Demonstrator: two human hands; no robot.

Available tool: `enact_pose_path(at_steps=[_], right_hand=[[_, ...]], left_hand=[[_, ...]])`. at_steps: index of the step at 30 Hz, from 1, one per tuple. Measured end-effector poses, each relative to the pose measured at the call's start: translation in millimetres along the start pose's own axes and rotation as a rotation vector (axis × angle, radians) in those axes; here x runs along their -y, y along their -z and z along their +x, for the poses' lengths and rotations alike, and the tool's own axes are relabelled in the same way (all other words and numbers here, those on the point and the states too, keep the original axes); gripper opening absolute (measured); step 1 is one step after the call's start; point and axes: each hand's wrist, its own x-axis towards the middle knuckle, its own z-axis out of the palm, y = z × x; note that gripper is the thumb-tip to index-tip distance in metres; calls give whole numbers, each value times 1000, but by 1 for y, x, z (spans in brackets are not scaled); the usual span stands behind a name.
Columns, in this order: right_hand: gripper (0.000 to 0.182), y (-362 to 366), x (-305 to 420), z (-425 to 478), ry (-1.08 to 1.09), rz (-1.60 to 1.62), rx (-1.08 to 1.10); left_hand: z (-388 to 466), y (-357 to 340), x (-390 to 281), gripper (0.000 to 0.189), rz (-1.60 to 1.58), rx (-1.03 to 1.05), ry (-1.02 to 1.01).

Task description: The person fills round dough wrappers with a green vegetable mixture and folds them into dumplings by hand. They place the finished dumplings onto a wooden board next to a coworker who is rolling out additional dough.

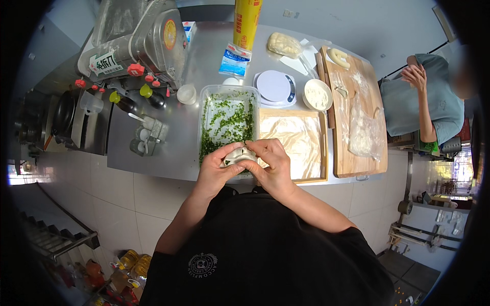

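Note:
Between my two hands is a white dough wrapper (238,155) folded around chopped green filling, with bits of green showing at its gaps. My left hand (214,168) cups it from the left, thumb underneath and fingers along the far edge. With thumb and fingertips, my right hand (273,162) grips the wrapper's right side. Both hands are over the near end of a clear plastic tub (203,114) that holds chopped greens (229,116), thinly spread and thicker along the left side. A wooden tray (293,145) lined with clear film lies just right of the tub, partly behind my right hand.
On the right, a wooden board (363,72) bears a dough roll (337,58) and a plastic bag (365,134). A bowl of flour (317,95) and kitchen scale (275,88) stand behind the tray. A dough-rolling machine (141,49), bottles (153,97) and seasoning jars (148,135) occupy the left. Another person (425,95) stands beyond the board.

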Motion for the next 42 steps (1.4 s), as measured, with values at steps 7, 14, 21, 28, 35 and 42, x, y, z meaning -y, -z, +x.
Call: enact_pose_path(at_steps=[7,14,21,28,35,42], right_hand=[[19,0,-9,-1,94,15,15],[28,7,-13,-5,121,-60,62],[48,11,-21,-9,-702,963,428],[35,11,-14,-4,-800,1176,116],[34,6,-16,-11,-689,940,145],[35,14,-9,-10,-764,929,158]], left_hand=[[-1,-7,-6,51,45,21,48],[-2,-9,-2,57,71,45,47],[2,-14,-35,68,531,60,-46],[0,-26,-27,45,251,-210,-110],[1,-32,9,25,225,-196,-87],[-3,-39,2,23,877,-423,-523]])
